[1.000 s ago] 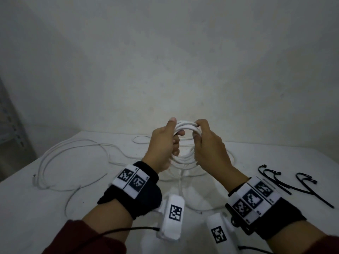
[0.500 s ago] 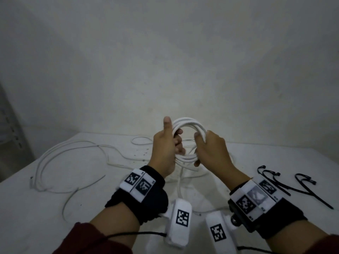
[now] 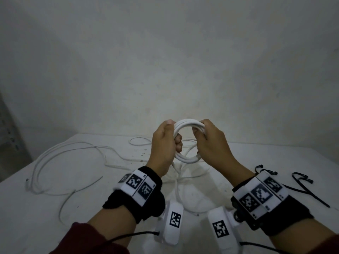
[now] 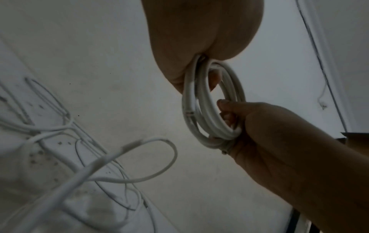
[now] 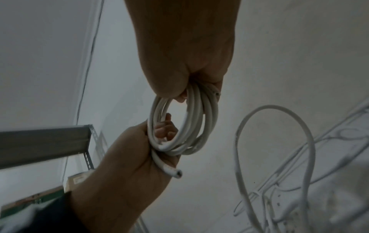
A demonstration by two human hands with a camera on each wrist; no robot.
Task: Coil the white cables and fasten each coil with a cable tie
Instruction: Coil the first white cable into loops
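White coil (image 3: 189, 142) gripped upright between left hand (image 3: 163, 145) and right hand (image 3: 212, 143).

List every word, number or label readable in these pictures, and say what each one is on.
No readable words or numbers.
Left wrist band: black-and-white square marker codes; the tiny print beside them is too small to read.
Right wrist band: the same.
Two white wrist cameras: marker codes only.

A white coil of cable (image 3: 187, 142) was seen, and white loose cables (image 3: 73, 158) on a white table (image 3: 36, 217) flecked with small dark spots. Black cable ties (image 3: 304, 187) were noted. Black wristbands (image 3: 139, 202) carried white blocks printed with black-and-white square codes. Dark red sleeves (image 3: 88, 239) were visible. A grey metal shelf frame (image 5: 46, 141) was shown against a pale grey-white wall (image 3: 165, 61).
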